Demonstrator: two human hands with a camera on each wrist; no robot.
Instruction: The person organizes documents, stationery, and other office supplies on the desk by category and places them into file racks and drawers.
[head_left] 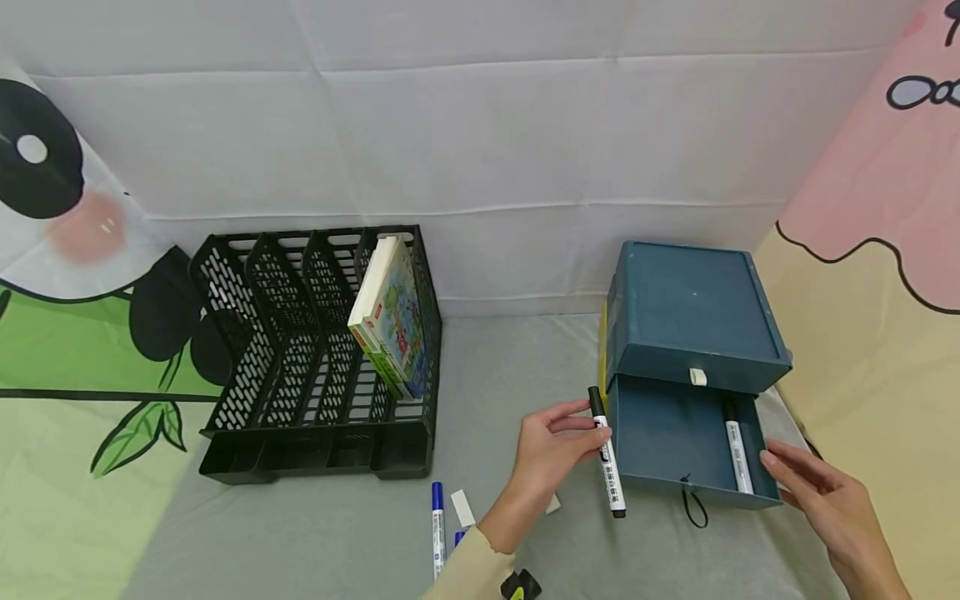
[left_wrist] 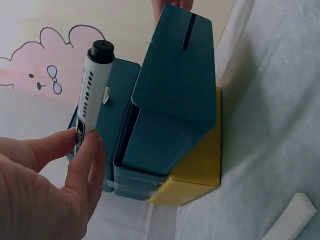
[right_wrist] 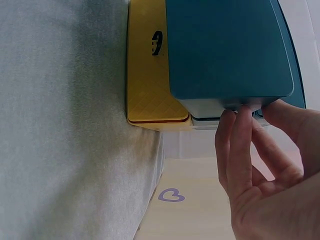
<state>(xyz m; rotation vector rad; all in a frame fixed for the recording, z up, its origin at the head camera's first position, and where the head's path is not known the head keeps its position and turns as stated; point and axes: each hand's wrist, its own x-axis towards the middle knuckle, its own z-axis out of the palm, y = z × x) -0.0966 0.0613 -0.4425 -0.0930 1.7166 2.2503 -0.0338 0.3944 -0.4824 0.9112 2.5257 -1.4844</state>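
**Black-capped marker [head_left: 609, 467] being held beside a pulled-out drawer [head_left: 667, 442]**

The marker is being pinched between the thumb and fingers of the left hand [head_left: 555, 446], which is being kept mostly closed, just left of the drawer and near its front corner. The drawer's right side wall is being gripped by the right hand [head_left: 828, 504], its thumb being placed at the rim and its fingers being set against the outside, only a little apart from the thumb.

Inside the drawer, a second marker [head_left: 738, 458] is being contained, lying along the right wall. A dark loop [head_left: 695, 508] is being hung from the drawer's front. The drawer is being housed in a blue unit [head_left: 693, 300], whose upper compartment is being fronted by a white tab [head_left: 698, 377]. The unit is being supported by a yellow box [left_wrist: 200, 165].

Farther left, books [head_left: 401, 325] are being held upright, leaning slightly, in the rightmost section of a black rack [head_left: 240, 467]. On the bench [head_left: 517, 358], a blue-capped marker [head_left: 438, 533] is being flanked by a white block [head_left: 462, 508].
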